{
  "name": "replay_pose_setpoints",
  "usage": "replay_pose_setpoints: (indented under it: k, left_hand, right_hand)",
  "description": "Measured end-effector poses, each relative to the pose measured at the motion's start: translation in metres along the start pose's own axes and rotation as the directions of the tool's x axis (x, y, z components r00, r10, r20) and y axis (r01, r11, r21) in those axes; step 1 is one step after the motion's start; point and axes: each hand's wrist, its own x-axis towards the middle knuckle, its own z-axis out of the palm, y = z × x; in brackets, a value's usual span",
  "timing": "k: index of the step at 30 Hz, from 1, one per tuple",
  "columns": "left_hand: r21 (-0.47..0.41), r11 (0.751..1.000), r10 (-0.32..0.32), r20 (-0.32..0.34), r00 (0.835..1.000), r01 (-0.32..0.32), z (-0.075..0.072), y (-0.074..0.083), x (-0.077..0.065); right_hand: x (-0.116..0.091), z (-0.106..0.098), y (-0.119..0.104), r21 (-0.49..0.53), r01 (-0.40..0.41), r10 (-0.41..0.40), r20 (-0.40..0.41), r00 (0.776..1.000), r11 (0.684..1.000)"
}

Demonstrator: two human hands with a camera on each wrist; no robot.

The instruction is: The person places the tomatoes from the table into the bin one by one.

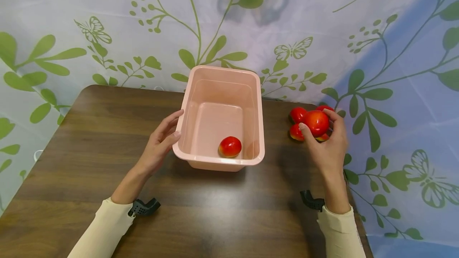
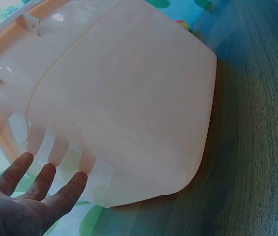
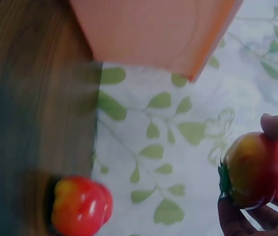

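A pale pink plastic tub (image 1: 222, 88) stands on the table, one red tomato-like fruit (image 1: 230, 147) lying in its near end. My left hand (image 1: 160, 143) touches the tub's left side near the rim; in the left wrist view its fingertips (image 2: 78, 178) rest against the outer wall (image 2: 129, 88). At the right, my right hand (image 1: 328, 146) holds a shiny red tomato (image 1: 317, 123) between thumb and fingers, above other red fruits (image 1: 297, 114). The right wrist view shows this tomato's yellow patch and green leafy top. The held tomato partly hides the fruits behind it.
The brown wooden table (image 1: 118, 130) ends against a leaf-patterned cloth (image 1: 143, 39) at the back and right. In the right wrist view, a red and yellow fruit (image 3: 80, 206) lies near the table's edge. Dark camera mounts (image 1: 144, 207) sit at both wrists.
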Motion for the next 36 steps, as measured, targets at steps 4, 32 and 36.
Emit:
replay_pose_setpoints:
  k: [4, 32, 36]
  left_hand:
    - [0.001, 1.0, -0.002, 0.0, 1.0, 0.002, 0.0, 0.0, -0.001]
    - [0.008, 1.0, 0.002, -0.011, 1.0, -0.002, 0.001, -0.002, -0.004]
    - [0.004, 1.0, 0.004, -0.011, 1.0, -0.004, 0.001, -0.003, -0.004]
  right_hand:
    - [-0.003, 0.01, -0.015, 0.033, 0.031, -0.033, 0.037, 0.999, 0.999]
    - [-0.042, 0.078, -0.079, 0.208, 0.226, -0.286, 0.334, 0.898, 0.952]
    - [-0.043, 0.078, -0.077, 0.201, 0.231, -0.287, 0.327, 0.9, 0.952]
